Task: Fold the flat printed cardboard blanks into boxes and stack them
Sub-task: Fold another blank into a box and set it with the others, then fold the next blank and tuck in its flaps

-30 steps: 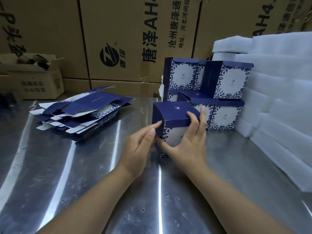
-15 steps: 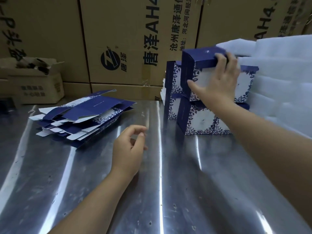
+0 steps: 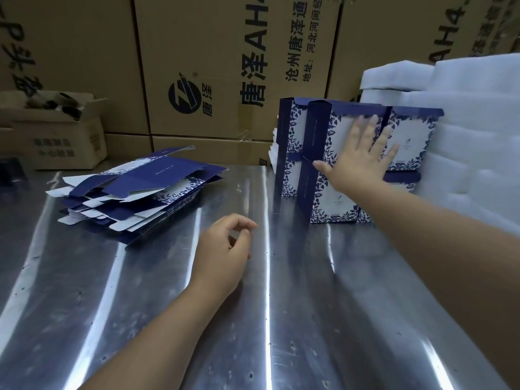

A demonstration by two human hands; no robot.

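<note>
Folded blue-and-white printed boxes stand two high at the back right of the steel table. My right hand [image 3: 363,156] presses flat, fingers spread, against the front of the upper front box [image 3: 337,133], which sits on a lower box [image 3: 329,204]. More folded boxes [image 3: 410,142] stand beside and behind it. A pile of flat printed blanks [image 3: 138,192] lies at the left. My left hand [image 3: 225,254] hovers over the table's middle with loosely curled fingers and holds nothing.
Large brown shipping cartons [image 3: 225,66] wall off the back. A small open carton [image 3: 53,130] sits at the far left. White foam sheets [image 3: 472,136] are stacked at the right, against the folded boxes. The steel table [image 3: 267,319] runs toward me.
My right hand carried the folded box from the table's middle up onto the stack, set it down, and now lies flat against its front. My left hand let go and stayed near the middle.
</note>
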